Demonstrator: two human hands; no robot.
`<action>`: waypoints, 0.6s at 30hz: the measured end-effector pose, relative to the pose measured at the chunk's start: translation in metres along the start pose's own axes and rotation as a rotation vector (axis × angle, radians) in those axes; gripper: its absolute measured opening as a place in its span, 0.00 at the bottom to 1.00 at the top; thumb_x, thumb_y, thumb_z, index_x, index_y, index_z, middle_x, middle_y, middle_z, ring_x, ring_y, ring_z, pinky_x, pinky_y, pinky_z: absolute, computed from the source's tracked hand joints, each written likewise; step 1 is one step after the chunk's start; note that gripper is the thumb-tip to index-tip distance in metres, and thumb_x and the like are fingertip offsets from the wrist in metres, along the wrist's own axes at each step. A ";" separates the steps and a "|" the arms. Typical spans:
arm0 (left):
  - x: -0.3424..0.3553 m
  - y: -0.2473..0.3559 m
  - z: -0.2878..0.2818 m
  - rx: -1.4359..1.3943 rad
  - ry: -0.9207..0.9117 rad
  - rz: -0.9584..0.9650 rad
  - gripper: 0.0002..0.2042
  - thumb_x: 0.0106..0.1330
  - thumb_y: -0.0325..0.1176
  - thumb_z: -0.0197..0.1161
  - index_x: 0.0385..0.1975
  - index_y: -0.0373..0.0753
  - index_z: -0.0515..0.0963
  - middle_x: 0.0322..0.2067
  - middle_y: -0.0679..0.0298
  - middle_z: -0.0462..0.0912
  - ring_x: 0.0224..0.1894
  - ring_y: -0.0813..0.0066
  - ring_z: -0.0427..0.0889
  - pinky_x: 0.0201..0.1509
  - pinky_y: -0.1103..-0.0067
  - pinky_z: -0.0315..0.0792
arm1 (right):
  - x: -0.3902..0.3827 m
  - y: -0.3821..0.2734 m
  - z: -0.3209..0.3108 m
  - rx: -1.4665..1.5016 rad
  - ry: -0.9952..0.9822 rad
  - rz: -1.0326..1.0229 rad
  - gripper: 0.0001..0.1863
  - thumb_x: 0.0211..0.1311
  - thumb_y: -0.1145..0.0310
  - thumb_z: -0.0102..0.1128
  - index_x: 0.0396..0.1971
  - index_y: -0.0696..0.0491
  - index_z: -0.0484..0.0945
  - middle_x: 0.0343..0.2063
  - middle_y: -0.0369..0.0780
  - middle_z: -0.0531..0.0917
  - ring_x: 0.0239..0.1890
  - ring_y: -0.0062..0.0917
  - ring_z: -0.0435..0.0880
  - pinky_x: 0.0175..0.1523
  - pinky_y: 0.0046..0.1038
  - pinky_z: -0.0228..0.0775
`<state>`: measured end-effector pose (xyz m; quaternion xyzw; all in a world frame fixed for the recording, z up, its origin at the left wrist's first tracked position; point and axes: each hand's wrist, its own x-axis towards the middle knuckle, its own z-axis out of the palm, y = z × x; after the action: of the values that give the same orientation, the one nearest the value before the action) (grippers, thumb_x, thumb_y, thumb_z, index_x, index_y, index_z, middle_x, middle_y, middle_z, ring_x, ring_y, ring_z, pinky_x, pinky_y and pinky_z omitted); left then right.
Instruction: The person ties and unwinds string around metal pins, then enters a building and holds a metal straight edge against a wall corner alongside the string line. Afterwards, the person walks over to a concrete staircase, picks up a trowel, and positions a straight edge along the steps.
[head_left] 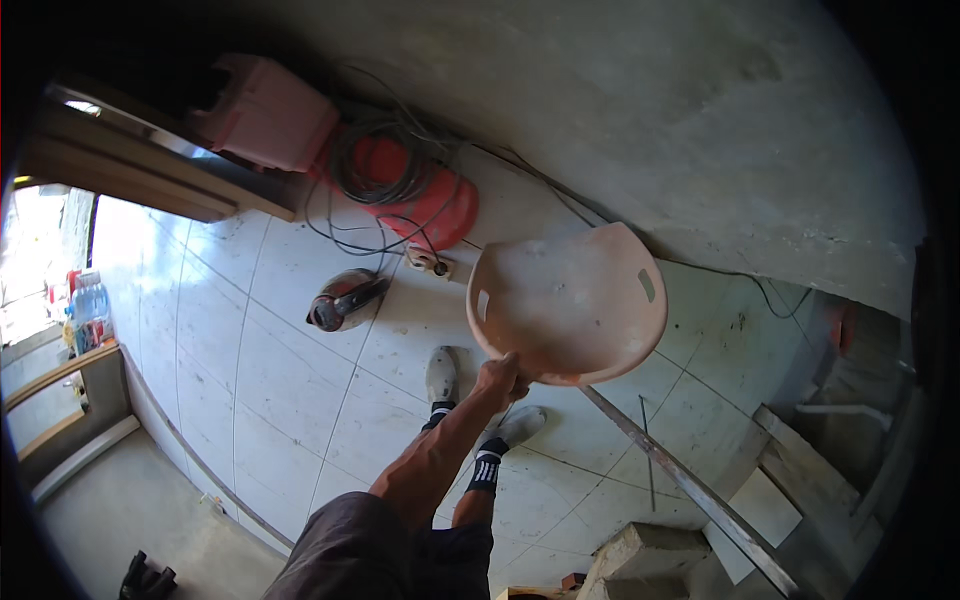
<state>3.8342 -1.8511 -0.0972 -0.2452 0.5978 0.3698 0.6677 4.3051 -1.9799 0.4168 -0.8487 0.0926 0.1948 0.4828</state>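
My left hand (503,380) is closed on the near rim of a dusty orange-pink plastic scoop pan (570,300). The pan has a slot through each side and pale dust over its inside. It is held above the tiled floor, in front of my feet. My right hand does not show. Left of the pan, on the tiles, lies a dark corded power tool (345,300). Its cord runs toward a socket block (430,263) beside a red bucket (440,205).
A black cable coil (375,165) hangs over the bucket, beside a pink plastic container (270,115). A long wooden pole (690,490) slants at right near a thin rod (648,455) and a masonry block (645,555). A bare grey wall (720,150) bounds the far side.
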 end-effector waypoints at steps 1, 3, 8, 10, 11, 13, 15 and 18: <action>-0.017 -0.002 -0.011 -0.088 0.038 -0.047 0.12 0.62 0.37 0.54 0.23 0.34 0.69 0.17 0.61 0.69 0.14 0.72 0.65 0.19 0.76 0.64 | 0.011 0.000 -0.003 -0.030 0.011 0.000 0.22 0.68 0.47 0.50 0.18 0.44 0.75 0.13 0.29 0.75 0.14 0.18 0.69 0.21 0.27 0.67; -0.041 -0.021 -0.047 -0.184 -0.082 -0.058 0.11 0.63 0.38 0.54 0.27 0.36 0.68 0.18 0.64 0.67 0.17 0.72 0.67 0.22 0.75 0.66 | 0.052 -0.005 -0.027 -0.061 -0.010 0.005 0.22 0.67 0.46 0.51 0.18 0.44 0.76 0.13 0.29 0.75 0.14 0.18 0.69 0.21 0.27 0.67; -0.154 -0.051 -0.071 -0.386 0.089 -0.141 0.07 0.63 0.35 0.54 0.30 0.40 0.67 0.17 0.66 0.66 0.16 0.72 0.67 0.21 0.75 0.66 | 0.126 -0.011 -0.070 -0.006 -0.474 -0.018 0.13 0.63 0.55 0.60 0.41 0.48 0.80 0.23 0.33 0.81 0.19 0.22 0.74 0.26 0.29 0.71; -0.179 -0.075 -0.104 -0.468 0.125 -0.120 0.05 0.64 0.33 0.52 0.34 0.39 0.67 0.19 0.65 0.68 0.17 0.72 0.67 0.22 0.75 0.66 | 0.102 -0.006 -0.035 -0.036 -0.425 -0.042 0.11 0.64 0.56 0.58 0.37 0.47 0.77 0.20 0.32 0.76 0.17 0.21 0.70 0.24 0.28 0.65; -0.182 -0.097 -0.133 -0.501 0.095 -0.082 0.07 0.65 0.33 0.50 0.37 0.38 0.68 0.22 0.63 0.71 0.18 0.71 0.68 0.24 0.75 0.68 | 0.086 -0.004 -0.013 -0.070 -0.356 -0.061 0.09 0.66 0.57 0.56 0.34 0.46 0.75 0.18 0.31 0.71 0.16 0.20 0.65 0.22 0.26 0.60; -0.194 -0.125 -0.168 -0.587 0.089 -0.065 0.08 0.65 0.33 0.48 0.39 0.37 0.67 0.24 0.61 0.72 0.19 0.71 0.69 0.25 0.75 0.68 | 0.058 -0.001 0.020 -0.138 -0.206 -0.111 0.10 0.68 0.58 0.51 0.28 0.44 0.70 0.13 0.29 0.60 0.13 0.18 0.57 0.18 0.22 0.49; -0.196 -0.138 -0.182 -0.676 0.082 -0.062 0.09 0.65 0.33 0.47 0.41 0.36 0.67 0.26 0.60 0.73 0.21 0.70 0.69 0.27 0.74 0.69 | 0.124 -0.003 -0.006 -0.182 -0.146 -0.148 0.12 0.70 0.59 0.49 0.24 0.43 0.68 0.11 0.28 0.55 0.11 0.17 0.52 0.16 0.20 0.43; -0.171 -0.165 -0.217 -0.762 0.397 -0.109 0.09 0.65 0.33 0.45 0.41 0.36 0.67 0.27 0.59 0.74 0.24 0.66 0.74 0.27 0.74 0.69 | 0.192 -0.028 -0.058 0.083 -1.222 0.059 0.13 0.69 0.60 0.50 0.23 0.39 0.63 0.11 0.27 0.54 0.11 0.17 0.51 0.16 0.20 0.45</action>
<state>3.8276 -2.1527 0.0160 -0.5716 0.5215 0.4741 0.4201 4.5030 -2.0092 0.3845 -0.5610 -0.1702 0.6558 0.4757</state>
